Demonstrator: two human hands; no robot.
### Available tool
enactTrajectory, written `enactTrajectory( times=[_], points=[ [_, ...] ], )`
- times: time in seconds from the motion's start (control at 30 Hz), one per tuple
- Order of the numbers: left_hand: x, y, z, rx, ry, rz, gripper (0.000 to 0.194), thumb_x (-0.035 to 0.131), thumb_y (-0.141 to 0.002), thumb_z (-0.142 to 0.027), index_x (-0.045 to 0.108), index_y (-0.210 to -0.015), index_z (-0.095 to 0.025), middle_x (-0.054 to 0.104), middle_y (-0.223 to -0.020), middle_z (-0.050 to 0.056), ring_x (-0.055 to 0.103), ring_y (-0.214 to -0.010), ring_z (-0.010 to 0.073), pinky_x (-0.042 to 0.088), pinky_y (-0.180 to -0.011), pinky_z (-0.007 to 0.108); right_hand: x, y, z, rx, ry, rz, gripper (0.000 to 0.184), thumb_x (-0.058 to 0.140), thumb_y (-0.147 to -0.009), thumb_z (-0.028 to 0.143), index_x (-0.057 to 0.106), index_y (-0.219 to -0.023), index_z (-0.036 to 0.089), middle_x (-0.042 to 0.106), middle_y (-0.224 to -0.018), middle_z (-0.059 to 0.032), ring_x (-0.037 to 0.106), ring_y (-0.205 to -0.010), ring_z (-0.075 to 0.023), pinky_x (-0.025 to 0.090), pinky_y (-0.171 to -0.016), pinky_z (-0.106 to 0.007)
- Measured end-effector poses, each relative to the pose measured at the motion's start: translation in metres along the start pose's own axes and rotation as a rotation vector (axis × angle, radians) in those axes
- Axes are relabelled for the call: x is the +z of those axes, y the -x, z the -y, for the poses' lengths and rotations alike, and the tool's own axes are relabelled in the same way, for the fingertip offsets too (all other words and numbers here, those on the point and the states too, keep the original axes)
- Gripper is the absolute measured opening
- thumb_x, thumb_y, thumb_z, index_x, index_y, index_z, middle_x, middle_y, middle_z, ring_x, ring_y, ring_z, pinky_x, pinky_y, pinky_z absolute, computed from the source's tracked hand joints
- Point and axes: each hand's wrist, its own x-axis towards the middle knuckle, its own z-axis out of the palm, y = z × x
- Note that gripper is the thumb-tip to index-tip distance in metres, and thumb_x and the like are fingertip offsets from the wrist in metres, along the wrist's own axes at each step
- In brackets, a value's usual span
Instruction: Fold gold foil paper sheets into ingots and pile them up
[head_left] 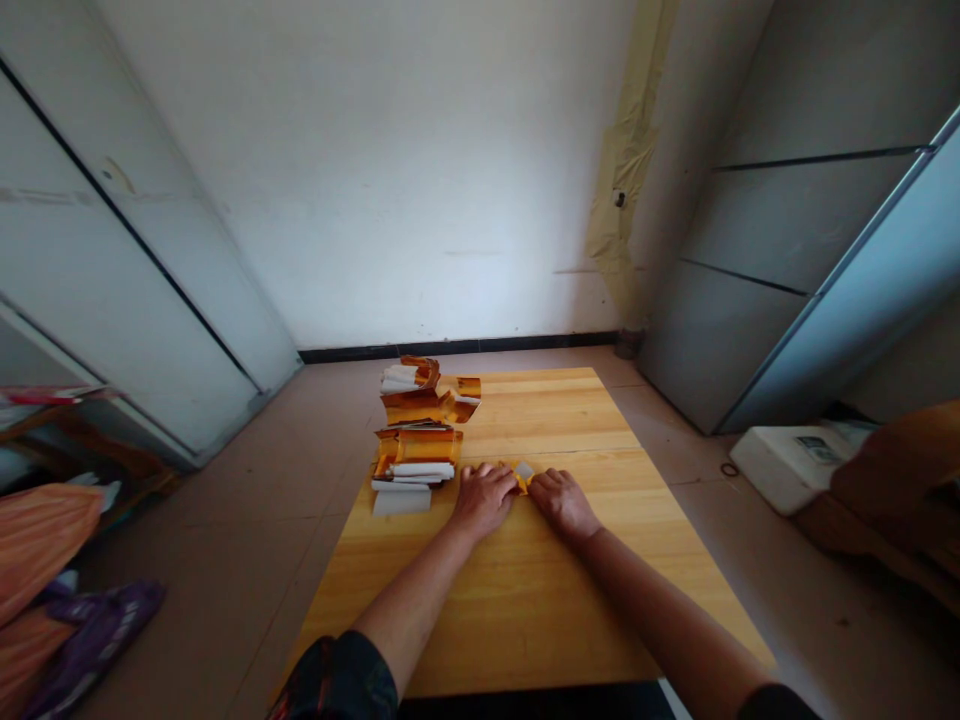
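My left hand (482, 496) and my right hand (561, 499) rest side by side on a wooden table (525, 600), fingers curled and pressed on a small gold and white folded paper (522, 472) that shows between them. Both hands are closed on it. To the left of my left hand lies a pile of gold and white paper pieces (414, 458), with a second, taller pile (424, 392) behind it near the table's far left corner.
A white wall stands beyond the table. Pale cabinet doors (112, 280) run along the left and grey panels (810, 250) along the right. A white box (787, 462) sits on the floor at right, cloth and bags (60, 580) at left.
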Motion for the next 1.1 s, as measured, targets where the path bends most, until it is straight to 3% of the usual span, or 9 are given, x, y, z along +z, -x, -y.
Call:
enactTrajectory(
  times=[0.17,0.5,0.9,1.1],
  points=[
    [-0.006,-0.002,0.003,0.062,-0.049,0.026,0.017,0.049,-0.087,-0.026,0.061,-0.098,-0.031,0.062,-0.109,0.0,0.048,-0.103,0.0203,0.029,-0.087,0.039,-0.004,-0.003,-0.015,-0.049,-0.033,0.023,0.018,0.044,-0.093,0.021,0.062,-0.091,0.019,0.063,-0.092,-0.0055,0.049,-0.086,-0.0179,0.033,-0.073,-0.028],
    [0.0,-0.014,0.003,0.13,-0.107,-0.021,0.018,0.047,-0.09,-0.033,0.063,-0.098,-0.033,0.063,-0.087,0.003,0.048,-0.094,0.0199,0.025,-0.09,0.041,-0.004,-0.008,-0.035,-0.129,-0.037,0.034,0.019,0.043,-0.093,0.022,0.063,-0.094,0.02,0.062,-0.091,-0.0045,0.048,-0.084,-0.0169,0.034,-0.075,-0.028],
    [0.003,-0.014,0.005,0.141,-0.087,-0.06,0.018,0.05,-0.088,-0.039,0.065,-0.095,-0.033,0.061,-0.087,0.003,0.047,-0.094,0.0208,0.024,-0.091,0.043,0.005,-0.01,-0.032,-0.064,-0.06,-0.063,0.024,0.045,-0.094,0.025,0.065,-0.083,0.019,0.063,-0.083,-0.0036,0.048,-0.079,-0.0152,0.032,-0.073,-0.026],
    [0.002,-0.015,0.004,0.118,-0.092,-0.073,0.022,0.058,-0.083,-0.039,0.062,-0.102,-0.03,0.064,-0.09,0.003,0.048,-0.095,0.022,0.026,-0.088,0.042,0.007,-0.013,-0.036,-0.11,-0.067,-0.105,0.025,0.045,-0.094,0.026,0.065,-0.08,0.02,0.062,-0.081,-0.0032,0.048,-0.077,-0.0148,0.032,-0.07,-0.026]
  ],
)
